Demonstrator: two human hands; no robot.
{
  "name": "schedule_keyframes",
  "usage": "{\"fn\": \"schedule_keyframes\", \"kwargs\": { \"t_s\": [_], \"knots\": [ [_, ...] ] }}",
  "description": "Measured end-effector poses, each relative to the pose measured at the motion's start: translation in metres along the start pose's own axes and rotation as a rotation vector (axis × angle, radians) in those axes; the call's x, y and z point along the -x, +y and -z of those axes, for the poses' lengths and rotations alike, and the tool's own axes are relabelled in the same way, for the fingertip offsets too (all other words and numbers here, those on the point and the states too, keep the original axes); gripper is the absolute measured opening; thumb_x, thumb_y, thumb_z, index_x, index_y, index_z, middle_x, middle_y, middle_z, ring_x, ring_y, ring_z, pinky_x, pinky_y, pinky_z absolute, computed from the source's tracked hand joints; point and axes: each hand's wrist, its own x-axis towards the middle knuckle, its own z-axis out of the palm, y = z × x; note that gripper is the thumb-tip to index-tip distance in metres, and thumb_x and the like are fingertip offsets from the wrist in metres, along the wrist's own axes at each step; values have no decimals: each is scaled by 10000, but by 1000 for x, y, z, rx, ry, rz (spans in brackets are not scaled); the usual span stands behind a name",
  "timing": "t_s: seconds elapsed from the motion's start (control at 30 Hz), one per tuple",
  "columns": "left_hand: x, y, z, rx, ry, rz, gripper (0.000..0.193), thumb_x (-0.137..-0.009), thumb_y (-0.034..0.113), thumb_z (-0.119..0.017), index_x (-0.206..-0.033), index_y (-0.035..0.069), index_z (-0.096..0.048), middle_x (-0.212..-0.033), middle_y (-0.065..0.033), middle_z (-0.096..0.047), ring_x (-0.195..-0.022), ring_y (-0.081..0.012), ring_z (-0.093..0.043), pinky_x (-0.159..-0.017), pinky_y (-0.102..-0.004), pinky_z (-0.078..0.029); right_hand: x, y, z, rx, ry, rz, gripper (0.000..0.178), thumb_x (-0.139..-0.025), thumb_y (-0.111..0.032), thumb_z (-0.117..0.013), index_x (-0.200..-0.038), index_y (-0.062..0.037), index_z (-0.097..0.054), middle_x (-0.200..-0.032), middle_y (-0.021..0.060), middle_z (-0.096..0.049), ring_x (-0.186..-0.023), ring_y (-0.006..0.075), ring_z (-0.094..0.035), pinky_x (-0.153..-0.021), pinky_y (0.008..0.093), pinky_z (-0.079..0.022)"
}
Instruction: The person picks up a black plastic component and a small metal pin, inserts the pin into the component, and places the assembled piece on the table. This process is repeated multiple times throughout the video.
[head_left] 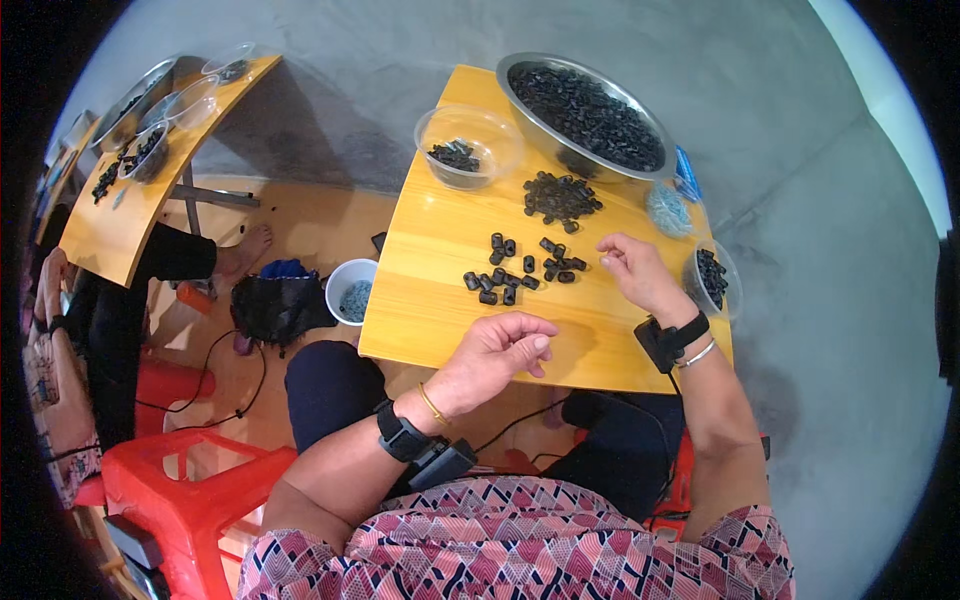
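My left hand [500, 348] hovers at the near edge of the yellow wooden table [420, 310], thumb pressed toward curled fingers. Whatever it may hold is hidden. Over the table's right part, my right hand [638, 272] is also closed, fingertips together, and nothing shows clearly between them. Small black cylindrical pieces [509, 280] lie loose just beyond my left hand. Another small cluster of black pieces [560, 265] is left of my right hand. Farther back sits a denser heap of black pieces [560, 198].
A big metal bowl [510, 80] of black pieces stands at the back. Clear plastic tubs [435, 172] sit left and right, beside a container of pale blue bits [668, 210]. On the floor are a white bucket [340, 285] and red stool [190, 490]. Another person's hand [52, 275] is far left.
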Motion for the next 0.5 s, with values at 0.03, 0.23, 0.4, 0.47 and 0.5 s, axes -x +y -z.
{"fn": "schedule_keyframes", "kwargs": {
  "t_s": [0.03,0.23,0.4,0.47,0.5],
  "knots": [
    [0,-1,0,-3,-1,-14,226,-845,149,-510,-999,-14,-539,-777,-43,-576,-680,-108,-553,-653,-230,-469,1,-3,-2,-2,-5,7,164,-771,-55,-529,-924,4,-530,-696,76,-544,-625,139,-510,-594,249,-422],
    [0,0,0,-16,-1,-10,225,-844,146,-511,-1002,-13,-537,-777,-49,-577,-693,-113,-555,-660,-234,-470,-2,-26,-10,143,-66,76,161,-735,-46,-541,-887,4,-529,-760,159,-565,-680,282,-549,-630,330,-440],
    [1,2,0,5,-1,-12,217,-846,137,-507,-1001,-12,-538,-772,-48,-574,-694,-113,-553,-661,-240,-472,-1,-25,-15,211,-82,106,147,-726,-50,-539,-861,3,-522,-793,189,-559,-735,359,-534,-651,383,-432],
    [1,2,-1,4,7,-7,204,-847,124,-501,-994,-13,-540,-764,-43,-570,-690,-109,-550,-657,-237,-471,0,-26,-15,215,-35,117,159,-724,-35,-551,-875,2,-518,-752,153,-557,-714,269,-557,-639,327,-437],
    [1,2,-1,6,7,-9,204,-847,124,-501,-994,-13,-540,-764,-43,-570,-690,-109,-550,-657,-237,-471,2,-28,-14,217,-37,117,159,-724,-35,-551,-875,2,-518,-752,153,-557,-714,269,-557,-639,327,-437]
  ]
}}
